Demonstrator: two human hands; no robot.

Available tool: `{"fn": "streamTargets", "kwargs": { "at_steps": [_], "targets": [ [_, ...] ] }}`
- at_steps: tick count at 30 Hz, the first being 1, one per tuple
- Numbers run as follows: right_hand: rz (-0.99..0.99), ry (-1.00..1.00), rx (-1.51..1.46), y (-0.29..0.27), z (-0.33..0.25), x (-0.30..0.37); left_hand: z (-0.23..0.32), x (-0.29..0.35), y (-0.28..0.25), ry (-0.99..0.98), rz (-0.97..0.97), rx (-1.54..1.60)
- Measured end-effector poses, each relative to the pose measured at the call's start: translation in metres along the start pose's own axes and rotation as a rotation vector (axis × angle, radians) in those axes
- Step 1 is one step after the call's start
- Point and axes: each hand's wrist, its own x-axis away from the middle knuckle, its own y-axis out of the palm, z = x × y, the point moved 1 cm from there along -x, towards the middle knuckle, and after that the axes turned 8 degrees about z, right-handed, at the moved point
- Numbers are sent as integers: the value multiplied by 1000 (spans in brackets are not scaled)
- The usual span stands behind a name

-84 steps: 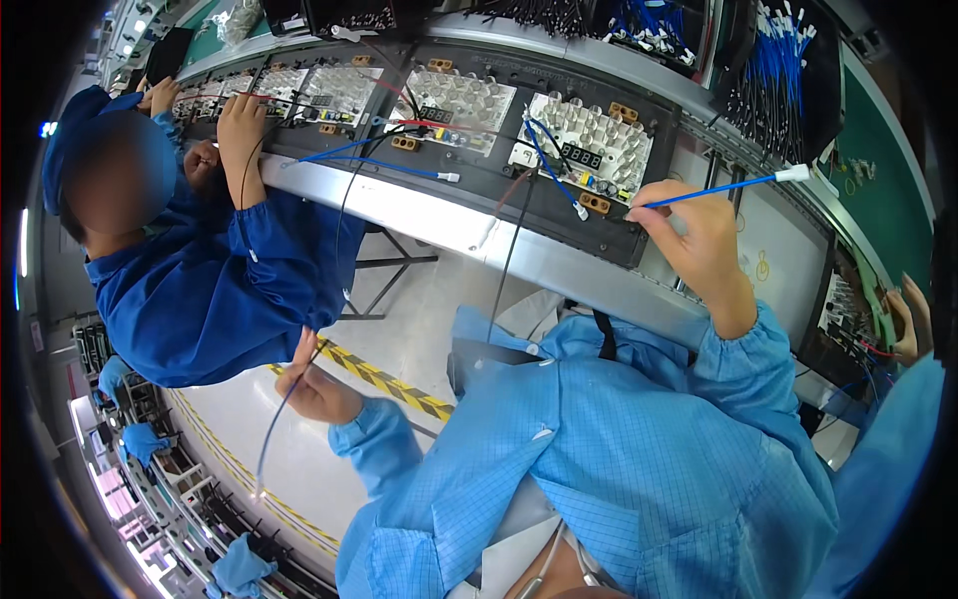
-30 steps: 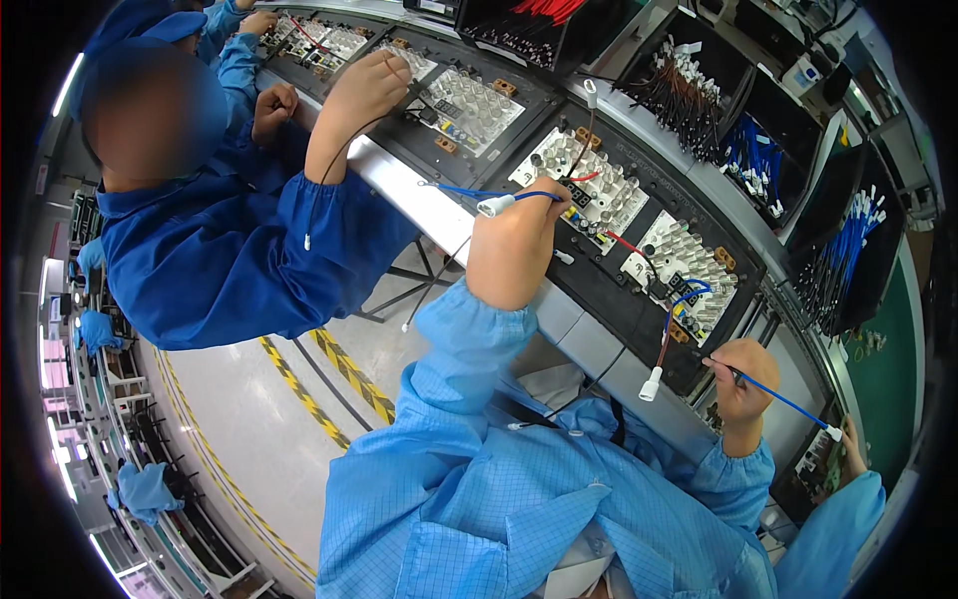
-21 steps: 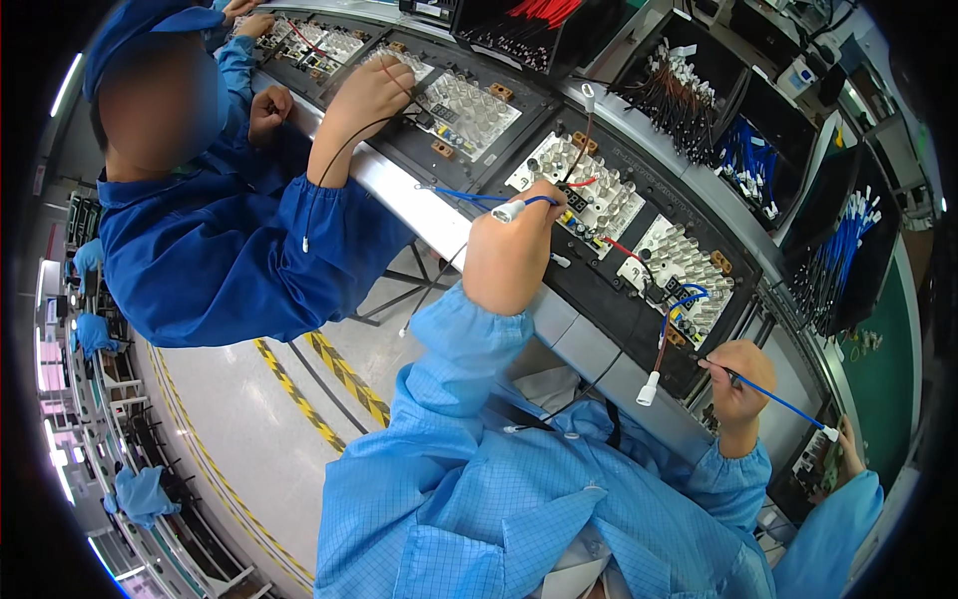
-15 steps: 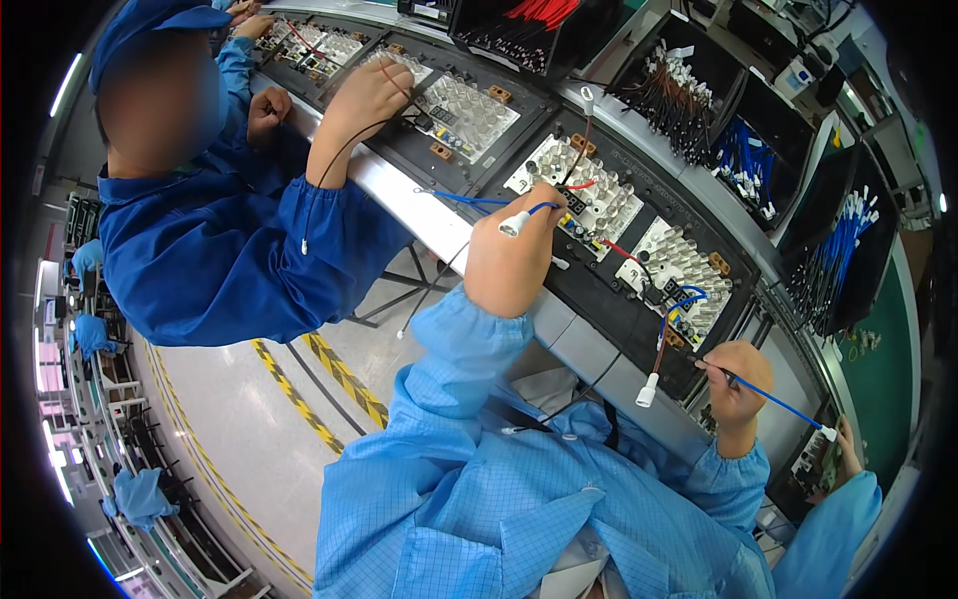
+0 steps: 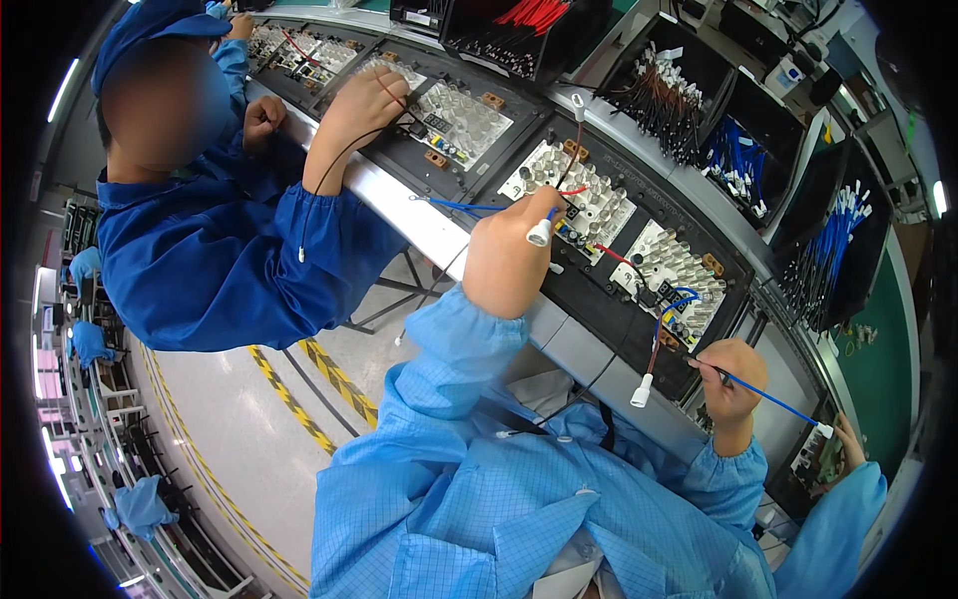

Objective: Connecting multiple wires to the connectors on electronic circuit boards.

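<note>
My left hand (image 5: 506,258) is closed over a white circuit board (image 5: 609,205), its fingertips hidden behind the hand. At its fingers a short bit of blue wire shows, ending in a white connector (image 5: 540,233). A brown wire (image 5: 573,148) with a white connector rises just beyond. My right hand (image 5: 733,381) pinches a long blue wire (image 5: 766,395) between thumb and fingers, near the table's front edge; its white connector hangs out to the right. Between my hands lies a second board (image 5: 677,270) with blue and brown wires, one white connector (image 5: 642,390) dangling over the edge.
At left, a co-worker in a blue sleeve (image 5: 259,265) holds a dark wire over another board (image 5: 464,125). Black bins of red wires (image 5: 531,14), brown wires (image 5: 664,95) and blue wires (image 5: 838,245) line the far side. A second person's sleeve (image 5: 838,529) is at lower right.
The white connector by my left hand has swung to the right and slightly down, and less of its blue wire shows. My right hand keeps its pinch with little movement.
</note>
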Motion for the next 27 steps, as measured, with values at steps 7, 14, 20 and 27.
{"fn": "streamTargets", "kwargs": {
  "at_steps": [7, 14, 20, 27],
  "targets": [
    [52, 35, -32, -4, 19, 9, -2, 1, 18, -17, -44, 47],
    [230, 201, -123, -8, 73, 28, -1, 3, 50, -23, -80, -33],
    [198, 239, 46, -6, 76, 13, 6, 15, 65, -74, -98, -1],
    [166, 151, 121, -6, 93, 16, 23, 33, 53, -181, -66, -19]
  ]
}}
